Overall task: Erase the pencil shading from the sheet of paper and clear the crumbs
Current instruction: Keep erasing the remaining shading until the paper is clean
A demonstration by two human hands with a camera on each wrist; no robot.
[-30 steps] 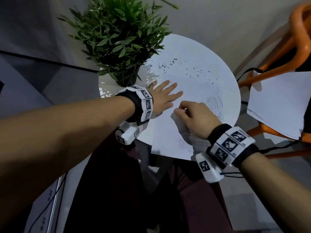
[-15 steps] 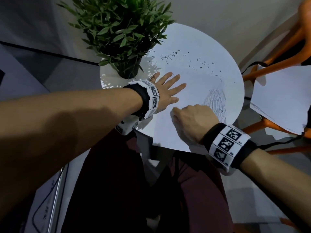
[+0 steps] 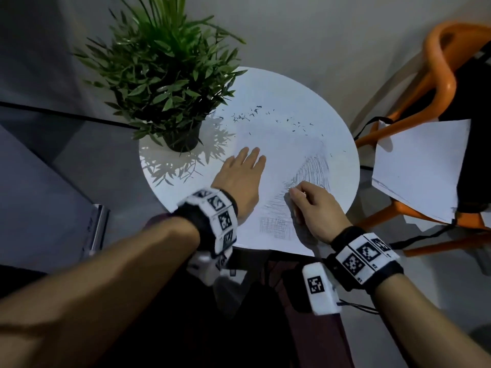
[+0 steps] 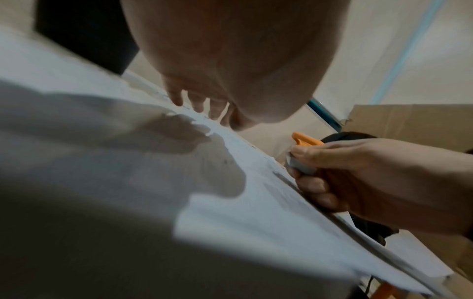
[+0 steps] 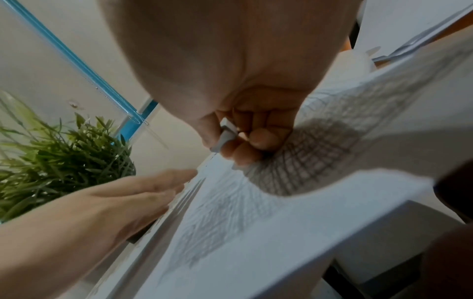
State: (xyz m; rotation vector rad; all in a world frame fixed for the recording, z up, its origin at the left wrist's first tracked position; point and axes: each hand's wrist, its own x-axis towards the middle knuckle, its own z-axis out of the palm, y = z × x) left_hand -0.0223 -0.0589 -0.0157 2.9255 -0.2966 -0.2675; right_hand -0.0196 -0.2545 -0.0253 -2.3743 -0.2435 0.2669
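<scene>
A white sheet of paper (image 3: 281,144) lies on a round white table (image 3: 348,166). Pencil shading (image 3: 316,171) covers its right part, and fainter hatching (image 3: 276,224) sits near its front edge. Dark eraser crumbs (image 3: 247,115) are scattered over the far part of the sheet. My left hand (image 3: 239,179) lies flat on the paper with straight fingers (image 4: 176,97). My right hand (image 3: 310,208) pinches a small grey-white eraser (image 5: 225,137) between thumb and fingers and holds it on the shaded area; the eraser (image 4: 299,163) also shows in the left wrist view.
A potted green plant (image 3: 170,75) stands at the table's back left, close to my left hand. An orange chair (image 3: 446,83) to the right carries more loose paper sheets (image 3: 419,166). A wall runs right behind the table.
My right hand slid back toward the front edge of the sheet and then out again to the shading's near end. The left hand stays flat on the paper. The head view shifted.
</scene>
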